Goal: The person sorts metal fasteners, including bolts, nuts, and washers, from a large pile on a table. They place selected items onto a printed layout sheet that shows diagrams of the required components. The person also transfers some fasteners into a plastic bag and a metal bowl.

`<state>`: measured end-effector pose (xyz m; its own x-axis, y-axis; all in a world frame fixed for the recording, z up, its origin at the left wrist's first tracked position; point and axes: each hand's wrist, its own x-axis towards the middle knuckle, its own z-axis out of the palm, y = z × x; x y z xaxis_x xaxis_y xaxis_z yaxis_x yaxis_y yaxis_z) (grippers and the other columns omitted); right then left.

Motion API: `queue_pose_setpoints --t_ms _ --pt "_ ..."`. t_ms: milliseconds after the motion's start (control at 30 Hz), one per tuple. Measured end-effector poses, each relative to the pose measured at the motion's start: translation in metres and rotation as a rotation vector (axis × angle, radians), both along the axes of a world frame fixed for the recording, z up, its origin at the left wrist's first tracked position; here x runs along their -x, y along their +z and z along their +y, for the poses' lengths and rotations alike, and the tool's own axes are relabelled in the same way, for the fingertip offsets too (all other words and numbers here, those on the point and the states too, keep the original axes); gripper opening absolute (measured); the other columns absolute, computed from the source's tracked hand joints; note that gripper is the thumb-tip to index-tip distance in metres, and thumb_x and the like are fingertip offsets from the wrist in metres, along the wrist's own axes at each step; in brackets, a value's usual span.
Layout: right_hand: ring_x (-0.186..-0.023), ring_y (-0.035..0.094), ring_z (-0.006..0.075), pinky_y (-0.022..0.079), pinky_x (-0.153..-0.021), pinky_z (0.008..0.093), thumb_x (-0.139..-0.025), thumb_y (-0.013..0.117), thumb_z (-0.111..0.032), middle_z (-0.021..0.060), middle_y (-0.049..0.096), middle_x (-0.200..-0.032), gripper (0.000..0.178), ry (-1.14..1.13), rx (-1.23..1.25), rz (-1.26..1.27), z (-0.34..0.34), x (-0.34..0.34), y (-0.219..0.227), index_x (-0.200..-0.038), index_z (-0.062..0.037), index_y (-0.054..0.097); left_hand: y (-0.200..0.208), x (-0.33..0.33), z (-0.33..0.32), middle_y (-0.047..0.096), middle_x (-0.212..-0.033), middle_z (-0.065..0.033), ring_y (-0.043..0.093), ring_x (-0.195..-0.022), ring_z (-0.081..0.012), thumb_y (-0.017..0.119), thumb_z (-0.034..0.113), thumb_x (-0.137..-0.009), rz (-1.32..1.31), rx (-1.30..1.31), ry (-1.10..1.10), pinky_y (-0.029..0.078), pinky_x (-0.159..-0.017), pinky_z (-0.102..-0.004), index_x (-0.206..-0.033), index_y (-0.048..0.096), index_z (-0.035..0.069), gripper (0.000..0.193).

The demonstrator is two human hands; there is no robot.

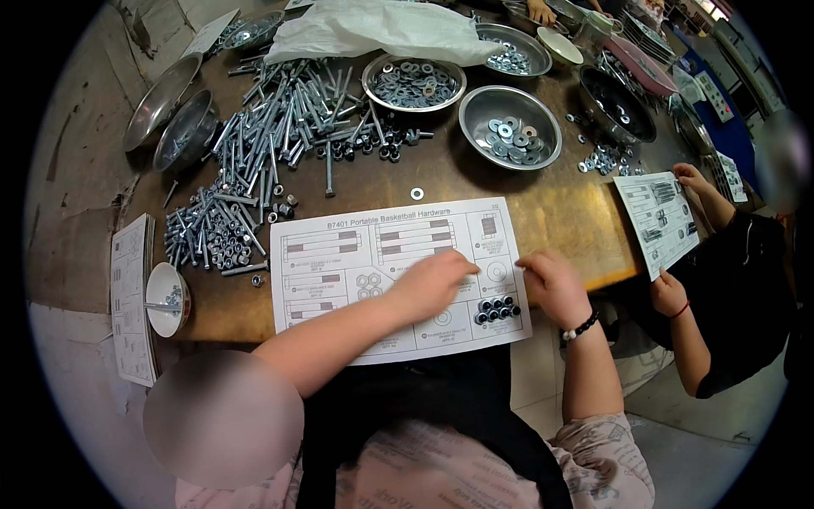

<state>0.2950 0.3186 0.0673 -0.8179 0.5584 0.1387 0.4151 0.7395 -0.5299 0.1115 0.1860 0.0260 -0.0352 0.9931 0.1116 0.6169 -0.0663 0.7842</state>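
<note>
A printed hardware card (398, 335) lies across the table's near edge, overhanging toward my lap. My left hand (434, 284) is over its middle right, fingers curled together, their tips near a printed ring outline. Whatever they may pinch is too small to make out. At the card's right edge, my right hand (555, 287), with a dark beaded bracelet at the wrist, has its fingers closed on the border. Several lock nuts (498, 311) with dark inserts stand in rows in the card's lower right box. A single washer (416, 193) sits just beyond the card.
Loose bolts (280, 123) and nuts (225, 229) are heaped at left. Metal bowls of washers (511, 140) (415, 85) stand farther back, near a white sack (381, 32). A white bowl (169, 316) with bolts is near left. At right, another person holds a similar card (657, 220).
</note>
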Motion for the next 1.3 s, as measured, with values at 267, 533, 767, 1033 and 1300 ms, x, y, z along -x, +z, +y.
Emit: queue_pose_setpoints --t_ms 267,533,767,1033,1300 --pt "-0.078 0.057 0.0286 0.046 -0.067 0.0375 -0.077 0.056 -0.009 0.0088 0.059 -0.083 0.01 0.003 -0.262 0.175 0.095 0.076 0.014 -0.083 -0.0096 0.063 -0.001 0.083 -0.033 0.057 -0.092 -0.0126 0.054 -0.088 -0.0291 0.053 0.003 -0.077 0.168 -0.027 0.323 0.044 -0.079 -0.0349 -0.095 0.06 0.001 0.019" --pt "-0.089 0.061 0.0274 0.049 -0.074 0.0365 -0.078 0.052 -0.011 0.0135 0.063 -0.092 0.018 -0.071 -0.354 -0.577 0.163 0.152 -0.005 -0.088 -0.0094 0.067 -0.017 0.085 -0.04 0.058 -0.088 -0.0113 0.054 -0.085 -0.0289 0.052 0.002 -0.076 0.236 -0.16 0.34 0.044 -0.076 -0.0369 -0.09 0.061 0.003 0.016" --pt "-0.078 0.061 0.0289 0.048 -0.072 0.0359 -0.066 0.065 -0.02 0.0133 0.064 -0.081 0.019 0.037 -0.186 -0.776 0.196 0.162 -0.017 -0.082 -0.0101 0.066 -0.018 0.085 -0.039 0.058 -0.088 -0.0107 0.054 -0.084 -0.0285 0.054 0.001 -0.075 0.226 -0.168 0.339 0.045 -0.075 -0.0363 -0.089 0.062 0.003 0.016" --pt "-0.077 0.061 0.0262 0.048 -0.069 0.0337 -0.061 0.07 -0.021 0.0122 0.064 -0.081 0.026 0.092 -0.053 -0.741 0.203 0.158 -0.017 -0.081 -0.006 0.064 -0.017 0.086 -0.039 0.057 -0.088 -0.0102 0.054 -0.083 -0.028 0.054 0.0 -0.074 0.23 -0.193 0.334 0.045 -0.074 -0.036 -0.088 0.062 0.003 0.016" --pt "-0.078 0.061 0.0251 0.048 -0.069 0.033 -0.062 0.069 -0.022 0.0122 0.064 -0.083 0.029 0.072 -0.073 -0.807 0.192 0.162 -0.008 -0.086 -0.0061 0.065 -0.019 0.086 -0.04 0.057 -0.089 -0.0097 0.053 -0.085 -0.028 0.053 -0.001 -0.074 0.219 -0.188 0.334 0.043 -0.076 -0.0364 -0.09 0.062 0.004 0.019"
